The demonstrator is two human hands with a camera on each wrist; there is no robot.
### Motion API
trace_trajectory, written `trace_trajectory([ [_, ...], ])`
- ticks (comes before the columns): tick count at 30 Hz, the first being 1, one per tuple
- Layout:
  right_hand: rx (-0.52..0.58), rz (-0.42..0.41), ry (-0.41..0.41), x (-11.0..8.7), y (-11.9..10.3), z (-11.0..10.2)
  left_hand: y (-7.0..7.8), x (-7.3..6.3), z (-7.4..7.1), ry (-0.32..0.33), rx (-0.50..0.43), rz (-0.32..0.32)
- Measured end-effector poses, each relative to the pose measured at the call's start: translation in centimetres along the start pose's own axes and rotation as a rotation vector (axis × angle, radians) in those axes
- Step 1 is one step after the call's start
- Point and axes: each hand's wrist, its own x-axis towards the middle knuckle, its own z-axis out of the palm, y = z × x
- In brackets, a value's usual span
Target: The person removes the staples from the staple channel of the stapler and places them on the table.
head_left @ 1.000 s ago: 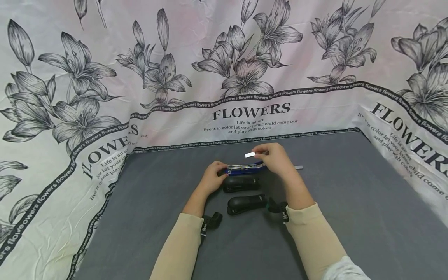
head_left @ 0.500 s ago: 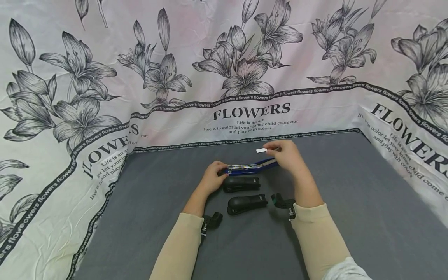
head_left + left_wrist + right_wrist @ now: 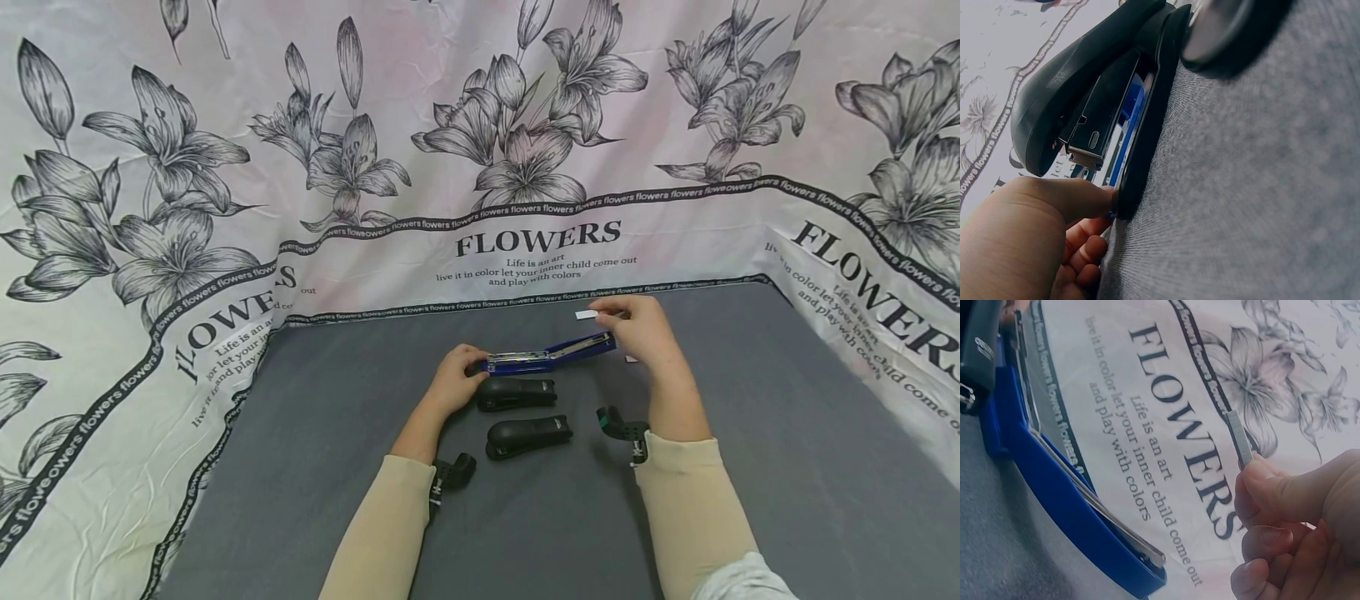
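A blue stapler (image 3: pixel 517 367) lies folded wide open on the table, its top (image 3: pixel 1069 509) swung back to the right. My left hand (image 3: pixel 453 379) holds the stapler's left end between thumb and fingers. In the left wrist view a black stapler (image 3: pixel 1063 87) covers most of the blue one. My right hand (image 3: pixel 643 333) pinches a short strip of staples (image 3: pixel 1240 437) by one end, raised behind the blue stapler's swung-back top. The strip points left, away from the fingertips.
Two black staplers lie in front of the blue one, a nearer one (image 3: pixel 528 437) and a farther one (image 3: pixel 517 394). A small pale strip (image 3: pixel 632 359) shows partly behind my right hand. A flower-printed cloth (image 3: pixel 540 267) stands along the table's back.
My right hand has moved right and slightly back with the staple strip, uncovering the blue stapler's swung-back top. My left hand has stayed at the stapler's left end.
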Motion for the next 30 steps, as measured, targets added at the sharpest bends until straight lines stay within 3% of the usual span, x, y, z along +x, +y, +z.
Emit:
trace_trajectory([
  [20, 0.051, 0.072, 0.093, -0.4, 2.4, -2.5, 0.1, -0.2, 0.0, 0.003, -0.005, -0.003],
  [30, 0.051, 0.143, 0.139, -0.8, 5.4, -4.0, 0.1, -0.1, 0.0, 0.006, 0.002, 0.0],
])
